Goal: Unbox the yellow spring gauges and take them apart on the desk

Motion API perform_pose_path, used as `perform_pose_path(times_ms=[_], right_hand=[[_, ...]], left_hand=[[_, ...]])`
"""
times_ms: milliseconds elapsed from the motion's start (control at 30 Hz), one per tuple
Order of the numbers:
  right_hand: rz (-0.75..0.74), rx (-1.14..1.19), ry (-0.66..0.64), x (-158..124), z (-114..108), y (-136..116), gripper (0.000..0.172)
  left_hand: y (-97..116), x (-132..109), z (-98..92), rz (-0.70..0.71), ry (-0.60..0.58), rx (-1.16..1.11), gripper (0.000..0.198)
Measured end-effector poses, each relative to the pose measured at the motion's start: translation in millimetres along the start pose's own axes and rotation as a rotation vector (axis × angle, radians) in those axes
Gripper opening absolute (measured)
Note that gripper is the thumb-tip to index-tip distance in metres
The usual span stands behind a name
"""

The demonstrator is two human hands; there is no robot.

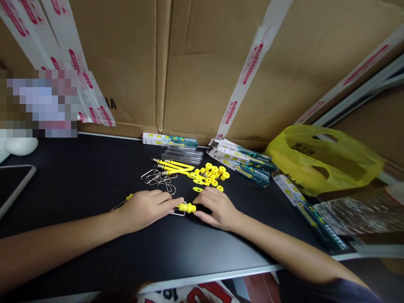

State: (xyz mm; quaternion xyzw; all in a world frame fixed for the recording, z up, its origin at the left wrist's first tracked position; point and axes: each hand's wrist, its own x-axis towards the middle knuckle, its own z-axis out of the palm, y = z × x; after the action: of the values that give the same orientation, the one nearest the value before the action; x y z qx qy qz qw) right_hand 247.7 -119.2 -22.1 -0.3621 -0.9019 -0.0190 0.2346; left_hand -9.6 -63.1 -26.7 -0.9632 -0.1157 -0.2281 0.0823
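My left hand [148, 209] is closed around a spring scale [187, 207] with a yellow end and a wire hook; most of its body is hidden under my fingers. A bit of yellow and a thin wire also show behind that wrist. At the scale's right end, my right hand [217, 208] has its thumb and forefinger at the yellow cap. Beyond the hands lie several wire hooks [159, 179], yellow rods with springs [176, 167], small yellow caps [214, 170] and flat yellow tabs [198, 189]. Clear plastic tubes [182, 155] lie behind the rods.
A printed box [170, 139] lies by the cardboard wall, with several more boxes [243, 162] to its right. Another box [311, 210] lies by a yellow plastic bag [325, 160] and a clear plastic package [356, 210]. A white-edged device [15, 185] sits at the left.
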Motion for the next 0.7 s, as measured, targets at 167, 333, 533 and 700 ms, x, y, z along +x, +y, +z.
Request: perform_pose_path(times_ms=[167, 333, 533, 700], right_hand=[[-0.009, 0.012, -0.05, 0.7, 2.0, 1.7, 0.027], [-0.026, -0.004, -0.043, 4.0, 3.2, 2.2, 0.028], [-0.05, -0.003, -0.009, 6.6, 4.4, 2.8, 0.03], [-0.052, 0.006, 0.029, 5.7, 4.3, 3.6, 0.028]], left_hand=[[-1.7, 0.1, -2.4, -0.006, -0.049, 0.0, 0.032], [-2.1, 3.4, -7.7, 0.01, -0.018, -0.048, 0.031], [-4.3, 2.9, -6.7, 0.017, 0.005, -0.068, 0.033], [-5.5, 1.5, -4.2, 0.015, 0.008, -0.07, 0.033]])
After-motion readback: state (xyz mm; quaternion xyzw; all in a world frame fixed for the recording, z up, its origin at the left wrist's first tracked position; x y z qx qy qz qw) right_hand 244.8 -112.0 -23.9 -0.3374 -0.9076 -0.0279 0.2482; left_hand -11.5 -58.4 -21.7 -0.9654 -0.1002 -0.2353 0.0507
